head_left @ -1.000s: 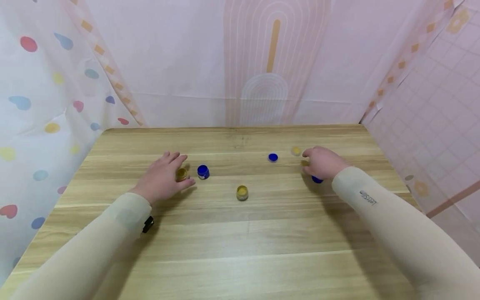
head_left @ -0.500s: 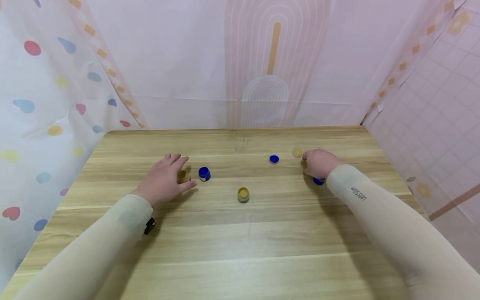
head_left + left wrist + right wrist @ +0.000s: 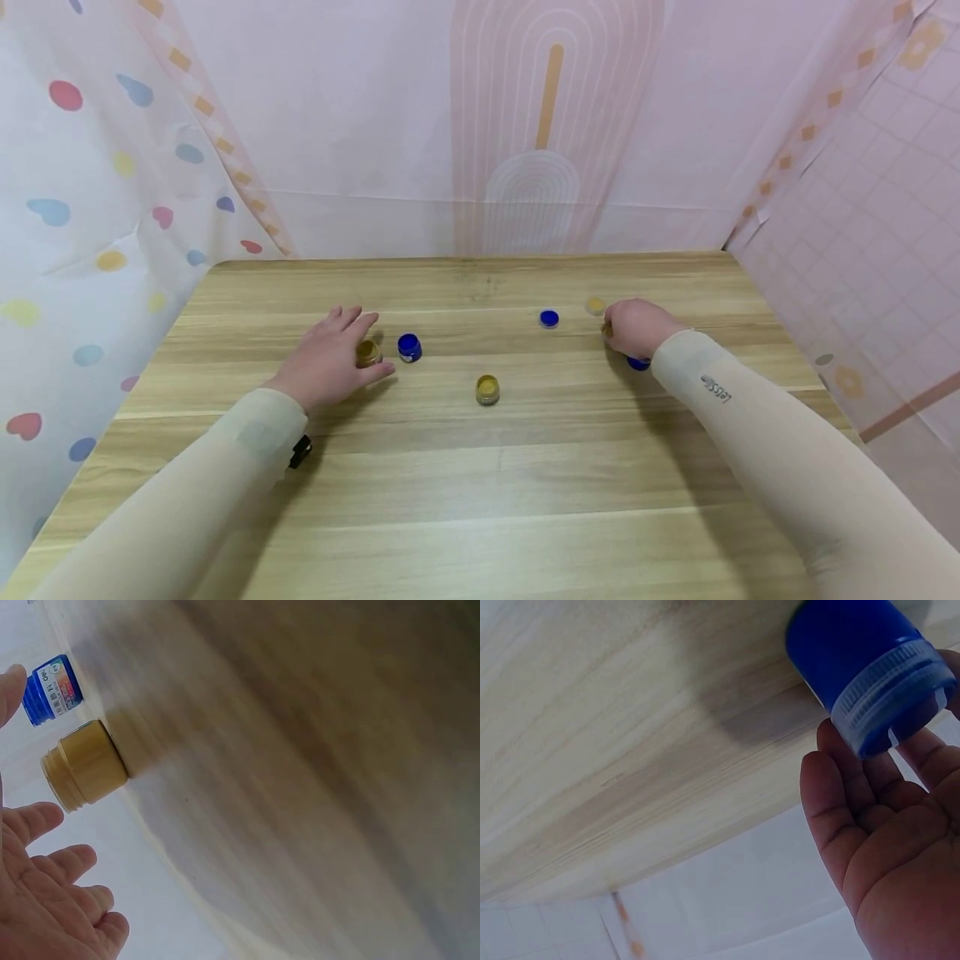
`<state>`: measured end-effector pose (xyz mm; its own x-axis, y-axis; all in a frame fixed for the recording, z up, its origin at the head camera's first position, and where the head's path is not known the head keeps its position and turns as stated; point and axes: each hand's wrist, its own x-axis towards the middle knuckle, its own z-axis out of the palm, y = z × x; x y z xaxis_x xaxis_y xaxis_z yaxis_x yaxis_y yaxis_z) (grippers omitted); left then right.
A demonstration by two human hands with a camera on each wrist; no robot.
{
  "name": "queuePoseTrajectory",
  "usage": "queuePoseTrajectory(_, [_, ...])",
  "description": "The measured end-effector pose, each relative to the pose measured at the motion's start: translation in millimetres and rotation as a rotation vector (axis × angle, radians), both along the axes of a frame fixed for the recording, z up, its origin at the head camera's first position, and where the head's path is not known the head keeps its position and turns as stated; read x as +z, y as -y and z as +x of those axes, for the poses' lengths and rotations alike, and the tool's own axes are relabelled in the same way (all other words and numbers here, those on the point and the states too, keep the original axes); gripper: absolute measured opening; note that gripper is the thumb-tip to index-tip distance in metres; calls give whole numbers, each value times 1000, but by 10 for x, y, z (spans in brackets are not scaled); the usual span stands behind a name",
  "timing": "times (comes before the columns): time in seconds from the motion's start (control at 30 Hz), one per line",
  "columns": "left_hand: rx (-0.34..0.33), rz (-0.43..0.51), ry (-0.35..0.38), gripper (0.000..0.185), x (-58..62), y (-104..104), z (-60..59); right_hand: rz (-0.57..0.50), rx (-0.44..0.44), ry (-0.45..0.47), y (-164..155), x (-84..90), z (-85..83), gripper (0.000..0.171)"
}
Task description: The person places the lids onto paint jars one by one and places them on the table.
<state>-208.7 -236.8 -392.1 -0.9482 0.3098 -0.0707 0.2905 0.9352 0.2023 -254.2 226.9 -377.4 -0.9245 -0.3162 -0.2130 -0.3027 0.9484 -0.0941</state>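
My left hand [image 3: 339,350] lies flat on the wooden table [image 3: 480,467], fingers spread beside a small open gold jar [image 3: 367,352]. In the left wrist view the fingers [image 3: 56,881] stay just clear of the gold jar [image 3: 82,765]. A small blue jar [image 3: 408,347] stands right of it, also seen in the left wrist view [image 3: 52,688]. My right hand [image 3: 636,327] hovers knuckles-up over another blue jar [image 3: 639,362]. In the right wrist view that hand's fingers [image 3: 862,787] hang loosely curled next to this jar's open threaded neck [image 3: 866,667], gripping nothing.
A second gold jar [image 3: 487,388] stands alone mid-table. A blue lid [image 3: 549,318] and a yellow lid [image 3: 596,306] lie left of my right hand. A small gold bit [image 3: 606,331] shows at its fingertips. Patterned curtains wall the table on three sides.
My right hand has drawn in slightly over the blue jar, hiding more of it. My left hand and the jars have stayed put.
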Motion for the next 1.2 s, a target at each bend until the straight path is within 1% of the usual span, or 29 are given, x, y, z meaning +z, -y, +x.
queuePoseTrajectory(0.17, [-1, 0, 4, 92, 2, 6, -4, 1, -16, 9, 5, 7, 12, 26])
queuePoseTrajectory(0.4, [-9, -6, 0, 92, 11, -15, 6, 0, -15, 18, 0, 4, 12, 25])
queuePoseTrajectory(0.67, [-32, 6, 3, 93, 34, -109, 23, -21, -23, 18, -11, 30, 31, 23])
queuePoseTrajectory(0.77, [-48, 0, 2, 93, 41, -178, 33, -25, -23, 20, -11, 42, 40, 25])
queuePoseTrajectory(0.87, [-72, -4, -7, 93, 54, -274, 54, -26, -24, 13, 1, 57, 57, 31])
queuePoseTrajectory(1.03, [-123, 26, -12, 93, 81, -466, 113, -31, -33, 10, 21, 74, 82, 40])
queuePoseTrajectory(1.2, [-179, 65, -22, 91, 72, -661, 174, -40, -32, 20, 45, 91, 111, 42])
